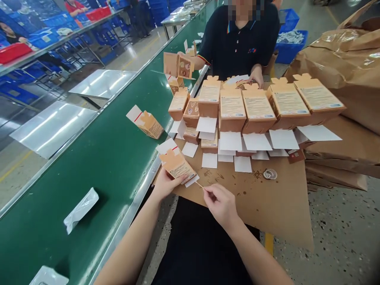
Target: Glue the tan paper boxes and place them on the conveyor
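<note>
My left hand [168, 183] grips a small printed carton [179, 166] by its lower side, with the carton's notched tan flaps and a white flap with a red strip spread at the far end. At the carton's near end a white flap sticks out. My right hand [221, 204] pinches a thin stick [200, 184], perhaps a cotton swab, whose tip is at that white flap. Beyond my hands, similar cartons [232, 107] are stacked in rows on a brown cardboard sheet [285, 206], their white flaps hanging toward me.
A green conveyor belt [118, 158] runs along the left, carrying an open carton [151, 124] and white packets [80, 209]. A small clear cup [270, 173] stands on the cardboard near brown smears. Opposite, a co-worker [237, 39] holds an open carton [181, 65]. Brown wrapped bundles [341, 71] are at right.
</note>
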`<action>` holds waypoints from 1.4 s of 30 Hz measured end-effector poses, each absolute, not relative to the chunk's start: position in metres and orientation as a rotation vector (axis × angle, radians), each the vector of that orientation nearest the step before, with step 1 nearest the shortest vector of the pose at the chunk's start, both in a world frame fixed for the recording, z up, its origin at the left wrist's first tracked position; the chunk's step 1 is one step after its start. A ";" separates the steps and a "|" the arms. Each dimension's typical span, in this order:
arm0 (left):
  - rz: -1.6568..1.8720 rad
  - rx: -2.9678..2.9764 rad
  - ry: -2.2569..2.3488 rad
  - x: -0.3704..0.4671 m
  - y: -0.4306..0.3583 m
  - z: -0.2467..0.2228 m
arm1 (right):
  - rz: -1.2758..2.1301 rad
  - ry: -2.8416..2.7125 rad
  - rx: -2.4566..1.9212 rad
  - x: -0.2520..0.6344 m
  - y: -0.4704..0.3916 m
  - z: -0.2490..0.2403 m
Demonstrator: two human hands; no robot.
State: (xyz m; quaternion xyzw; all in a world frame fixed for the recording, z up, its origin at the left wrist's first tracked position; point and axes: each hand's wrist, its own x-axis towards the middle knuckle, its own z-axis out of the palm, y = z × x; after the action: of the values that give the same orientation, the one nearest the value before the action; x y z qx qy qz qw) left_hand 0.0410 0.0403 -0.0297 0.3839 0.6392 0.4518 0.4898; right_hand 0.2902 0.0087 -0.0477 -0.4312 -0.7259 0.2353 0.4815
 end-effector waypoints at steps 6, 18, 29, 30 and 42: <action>1.114 0.955 1.552 0.045 0.039 -0.029 | 0.544 -1.903 -1.038 0.273 0.016 -0.070; 1.192 1.060 1.694 0.055 0.022 -0.053 | 0.596 -1.822 -0.982 0.310 -0.016 -0.035; 1.133 1.197 1.881 0.072 0.009 -0.064 | 0.660 -1.682 -1.008 0.339 -0.049 -0.023; 1.137 1.203 1.891 0.069 0.010 -0.063 | 0.656 -1.678 -1.005 0.339 -0.050 -0.023; 1.618 0.889 2.190 -0.095 0.041 -0.044 | 0.620 -1.586 -1.004 0.353 -0.052 -0.022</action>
State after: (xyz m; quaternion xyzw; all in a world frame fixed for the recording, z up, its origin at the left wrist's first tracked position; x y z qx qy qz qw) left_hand -0.0945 0.0413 -0.0444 0.3073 0.7572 0.5594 0.1385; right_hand 0.3527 -0.0522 -0.0219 -0.4240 -0.6701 0.2621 0.5501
